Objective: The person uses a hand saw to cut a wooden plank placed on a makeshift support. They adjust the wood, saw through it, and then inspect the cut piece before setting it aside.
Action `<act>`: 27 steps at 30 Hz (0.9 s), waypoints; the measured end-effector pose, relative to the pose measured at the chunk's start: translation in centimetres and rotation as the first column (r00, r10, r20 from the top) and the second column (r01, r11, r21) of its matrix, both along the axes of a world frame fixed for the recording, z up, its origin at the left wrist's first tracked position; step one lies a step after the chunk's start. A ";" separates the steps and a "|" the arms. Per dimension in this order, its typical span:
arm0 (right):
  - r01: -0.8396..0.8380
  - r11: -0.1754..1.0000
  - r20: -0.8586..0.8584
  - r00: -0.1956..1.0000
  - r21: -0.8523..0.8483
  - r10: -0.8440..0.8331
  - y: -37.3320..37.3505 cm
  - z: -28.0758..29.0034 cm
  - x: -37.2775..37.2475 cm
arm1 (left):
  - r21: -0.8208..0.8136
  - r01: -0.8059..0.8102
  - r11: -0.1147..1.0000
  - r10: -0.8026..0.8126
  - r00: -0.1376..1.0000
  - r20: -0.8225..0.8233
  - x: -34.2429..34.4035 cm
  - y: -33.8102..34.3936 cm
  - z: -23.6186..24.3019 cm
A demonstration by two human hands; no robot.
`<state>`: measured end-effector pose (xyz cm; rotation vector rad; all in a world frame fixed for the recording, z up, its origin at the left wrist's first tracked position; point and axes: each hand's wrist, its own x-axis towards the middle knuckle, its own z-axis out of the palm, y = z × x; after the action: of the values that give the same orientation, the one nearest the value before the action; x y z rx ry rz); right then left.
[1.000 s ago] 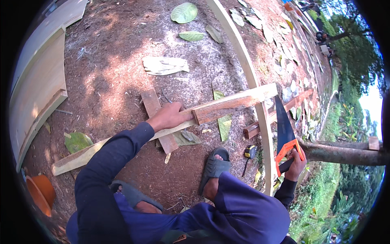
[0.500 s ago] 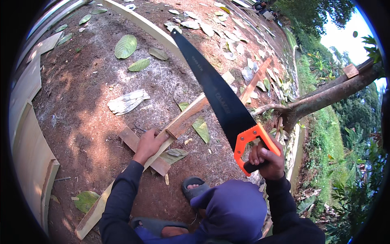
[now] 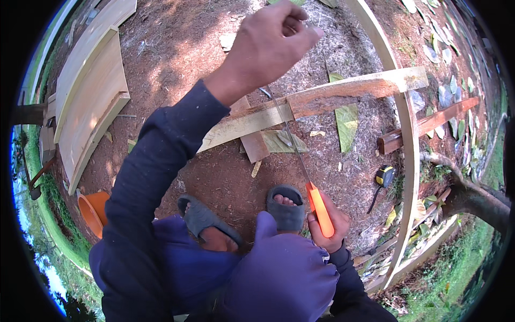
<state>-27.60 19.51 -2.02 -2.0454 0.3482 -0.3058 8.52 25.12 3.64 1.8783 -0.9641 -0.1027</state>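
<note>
My right hand [image 3: 332, 221] grips the orange handle of a handsaw [image 3: 320, 210]. Seen nearly edge-on, its dark blade crosses a pale wooden plank [image 3: 249, 121] beside a dark, rough-edged stretch of it; I cannot tell whether the teeth have cut in. The plank rests over a short brown board [image 3: 255, 146] on the ground, and its right end meets a long curved pale strip of wood [image 3: 409, 145]. Raised above the plank's left part, my left hand [image 3: 265, 45] has loosely bent fingers, thumb apart, and nothing visible in it.
A yellow-and-black tape measure [image 3: 384, 176] lies on the soil at right, near a reddish board [image 3: 429, 124] and a tree trunk [image 3: 477, 206]. Pale wooden panels [image 3: 96, 102] and an orange bucket [image 3: 92, 212] stand at left. My sandalled feet are close below the plank.
The saw has come down from being held broadside in the air to lie across the plank, edge-on. My left hand has left the plank and risen. The view has shifted.
</note>
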 end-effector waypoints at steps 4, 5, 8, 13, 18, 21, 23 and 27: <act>-0.009 1.000 -0.082 0.997 -0.006 0.008 -0.2 -0.1 -0.1 | 0.608 0.321 0.726 -0.300 0.944 -0.140 -1.9 -8.5 -2.8; 0.004 1.000 0.011 1.000 0.005 -0.004 -0.1 -1.0 0.1 | 0.638 0.391 0.664 -0.309 0.920 -0.242 -2.3 -9.3 -2.6; 0.000 1.000 0.024 1.000 -0.029 0.000 -0.2 -1.5 -0.5 | 0.666 0.463 0.586 -0.289 0.886 -0.362 -3.2 -10.8 -4.2; 0.067 0.996 0.057 0.996 -0.064 -0.064 0.4 -1.4 -1.1 | 0.654 0.516 0.553 -0.277 0.854 -0.440 -2.8 -12.8 -7.3; 0.095 0.993 0.085 0.992 -0.070 -0.089 0.8 -1.9 -1.6 | 0.543 0.560 0.625 -0.241 0.800 -0.549 -2.2 -13.1 -9.4; 0.090 0.991 0.011 0.996 -0.102 -0.089 0.7 -1.7 -1.8 | 0.528 0.575 0.625 -0.300 0.802 -0.517 -2.4 -13.0 -9.8; 0.110 0.986 0.020 0.994 -0.128 -0.108 1.1 -1.7 -1.5 | 0.582 0.588 0.562 -0.380 0.808 -0.450 -1.9 -12.5 -8.9; 0.149 0.983 -0.005 0.989 -0.110 -0.151 1.9 -2.0 -1.2 | 0.634 0.537 0.556 -0.419 0.840 -0.344 -2.0 -12.2 -9.1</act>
<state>-28.77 21.40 -3.99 -2.1337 0.5055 -0.4112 6.50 12.90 -5.51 2.1723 -1.4497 -1.0983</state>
